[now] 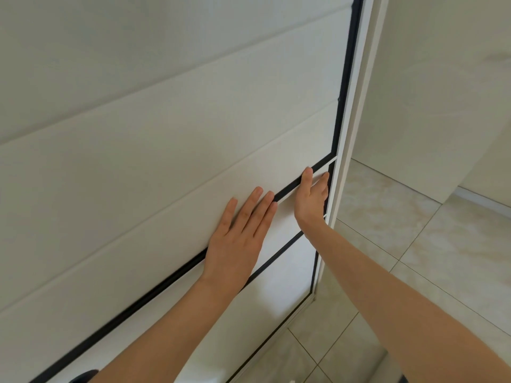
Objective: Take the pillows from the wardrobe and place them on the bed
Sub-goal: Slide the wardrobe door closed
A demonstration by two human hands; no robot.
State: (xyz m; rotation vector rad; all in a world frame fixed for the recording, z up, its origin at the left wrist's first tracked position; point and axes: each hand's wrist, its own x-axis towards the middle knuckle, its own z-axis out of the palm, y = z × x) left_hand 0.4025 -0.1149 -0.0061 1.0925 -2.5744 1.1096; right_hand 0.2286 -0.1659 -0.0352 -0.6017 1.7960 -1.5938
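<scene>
A white wardrobe door [166,134] with black trim lines fills the left and middle of the head view. My left hand [237,239] lies flat on the door panel, fingers straight and slightly apart, over a black strip. My right hand [312,197] is at the door's right edge near the white frame [356,120], fingers extended against the panel beside the black border. Neither hand holds anything. No pillows and no bed are in view; the wardrobe's inside is hidden behind the door.
Beige tiled floor [414,258] spreads to the right and below. A white wall [442,92] rises on the right, with a white skirting edge [481,201] further right.
</scene>
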